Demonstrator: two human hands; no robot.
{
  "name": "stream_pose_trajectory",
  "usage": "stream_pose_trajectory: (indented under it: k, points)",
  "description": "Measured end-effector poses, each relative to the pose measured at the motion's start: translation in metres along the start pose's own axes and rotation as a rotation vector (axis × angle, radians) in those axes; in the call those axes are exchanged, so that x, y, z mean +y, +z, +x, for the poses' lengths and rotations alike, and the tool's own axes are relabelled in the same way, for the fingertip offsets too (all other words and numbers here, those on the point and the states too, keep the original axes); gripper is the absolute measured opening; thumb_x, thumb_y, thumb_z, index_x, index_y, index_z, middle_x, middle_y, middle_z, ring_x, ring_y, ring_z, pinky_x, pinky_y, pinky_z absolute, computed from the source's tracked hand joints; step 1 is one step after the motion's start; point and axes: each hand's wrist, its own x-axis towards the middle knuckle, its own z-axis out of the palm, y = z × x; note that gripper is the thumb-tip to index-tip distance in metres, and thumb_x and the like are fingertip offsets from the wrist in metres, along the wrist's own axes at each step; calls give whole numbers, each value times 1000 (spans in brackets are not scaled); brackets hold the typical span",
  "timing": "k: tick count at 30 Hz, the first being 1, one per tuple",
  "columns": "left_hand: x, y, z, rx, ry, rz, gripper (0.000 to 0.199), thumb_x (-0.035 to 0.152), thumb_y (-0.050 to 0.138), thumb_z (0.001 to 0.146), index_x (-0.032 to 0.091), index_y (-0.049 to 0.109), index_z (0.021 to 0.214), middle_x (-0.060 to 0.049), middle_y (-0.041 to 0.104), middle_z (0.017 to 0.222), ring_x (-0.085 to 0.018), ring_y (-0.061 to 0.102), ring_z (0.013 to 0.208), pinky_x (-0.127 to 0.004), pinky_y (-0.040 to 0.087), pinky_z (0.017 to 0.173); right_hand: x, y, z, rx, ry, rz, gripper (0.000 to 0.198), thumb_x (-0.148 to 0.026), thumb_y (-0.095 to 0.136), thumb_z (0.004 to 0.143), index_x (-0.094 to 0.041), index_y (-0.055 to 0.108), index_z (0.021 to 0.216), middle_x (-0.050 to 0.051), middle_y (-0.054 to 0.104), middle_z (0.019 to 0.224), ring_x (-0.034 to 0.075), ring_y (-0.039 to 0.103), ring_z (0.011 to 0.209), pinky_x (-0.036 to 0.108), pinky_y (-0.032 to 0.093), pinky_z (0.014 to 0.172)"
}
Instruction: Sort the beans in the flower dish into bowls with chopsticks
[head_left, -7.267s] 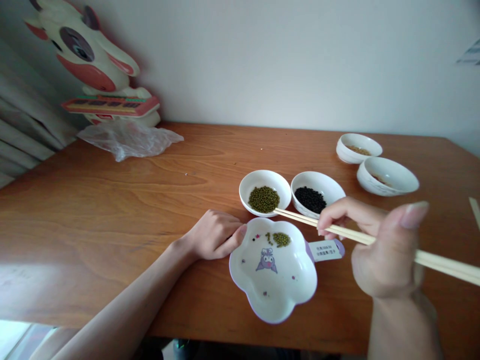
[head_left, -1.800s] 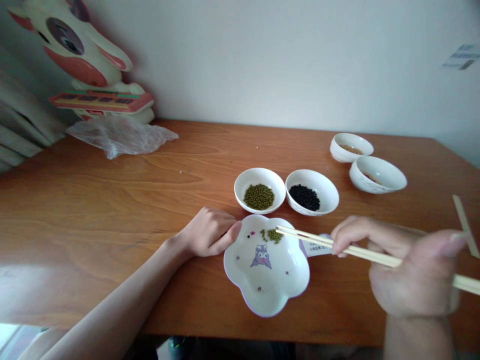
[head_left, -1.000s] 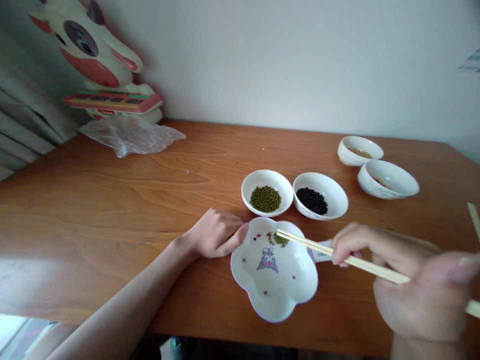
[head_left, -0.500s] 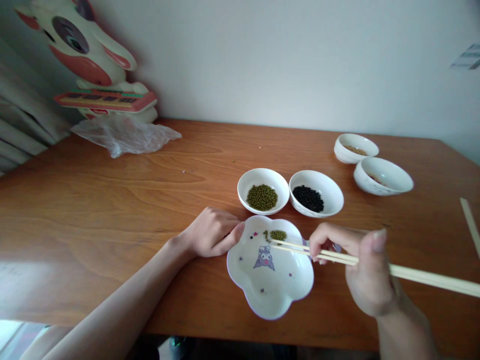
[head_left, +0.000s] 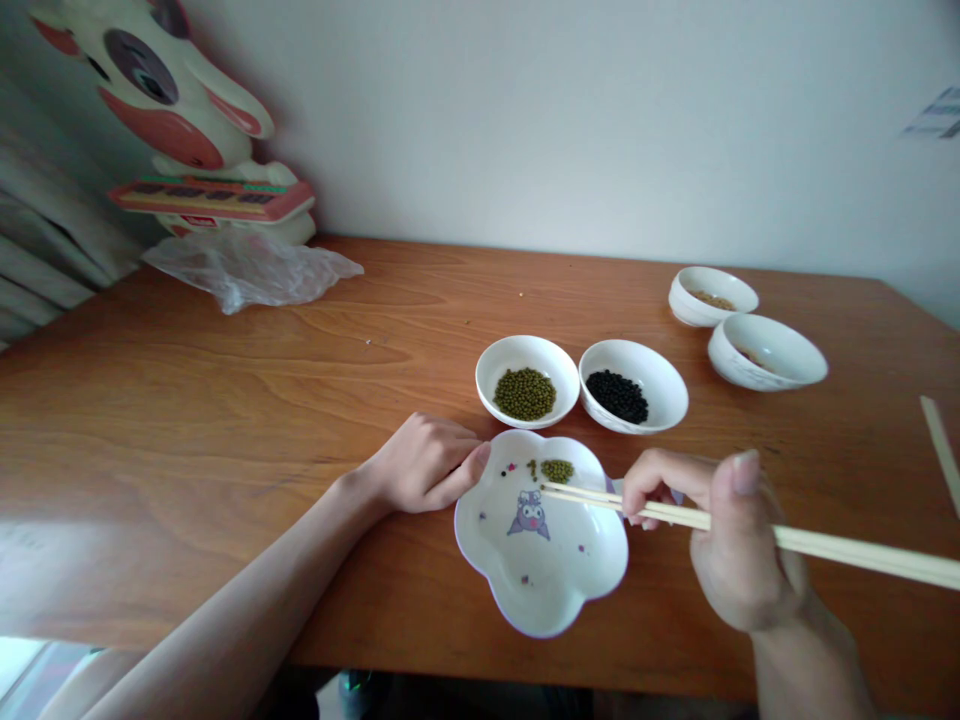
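Chopsticks (head_left: 832, 548) are gripped in my right hand (head_left: 739, 530), their tips close together over the white flower-shaped dish (head_left: 562, 585). A single green bean (head_left: 542, 487) appears to sit at the tips. Just beyond them, a small cluster of green beans (head_left: 557, 471) lies in the dish, with a few strays beside it. My left hand (head_left: 431, 465) rests on the table with curled fingers, its thumb at the dish's upper-left rim. Behind the dish stand a bowl of green beans (head_left: 524, 395) and a bowl of black beans (head_left: 617, 397).
Two more white bowls, a rear one (head_left: 694, 310) and a nearer one (head_left: 780, 365), hold a little yellowish-brown content at the right. Another pale stick (head_left: 939, 445) lies at the right edge. A plastic bag (head_left: 259, 272) and a cow-shaped toy keyboard (head_left: 217, 200) are at back left.
The chopstick tips have drawn together and shifted slightly away from the bean cluster, with a bean seemingly between them. My left hand and the dish stay put.
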Motion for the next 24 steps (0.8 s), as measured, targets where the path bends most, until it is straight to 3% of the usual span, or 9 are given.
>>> stream_pose_trajectory:
  k: [11, 18, 24]
  points:
    - [0, 1, 0, 0, -7, 6, 41, 31, 32, 109, 20, 48, 73, 0, 58, 72, -13, 49, 61, -30, 34, 59, -5, -24, -1, 165, -98, -51, 89, -77, 5, 97, -26, 73, 69, 8, 72, 70, 26, 68, 69, 36, 48, 57]
    - [1, 0, 1, 27, 15, 31, 41, 29, 33, 109, 19, 51, 73, -1, 59, 72, -13, 51, 61, -31, 33, 59, -24, -6, 33, 420, -77, -49, 86, -72, 10, 102, -25, 71, 64, 7, 65, 57, 23, 62, 56, 37, 43, 54]
    - [1, -1, 2, 39, 25, 36, 43, 30, 32, 109, 19, 52, 71, -1, 60, 71, -13, 52, 60, -32, 33, 59, -25, 4, 45, 267, -51, -14, 82, -76, 15, 100, -24, 69, 67, 7, 63, 62, 22, 59, 63, 37, 41, 60]
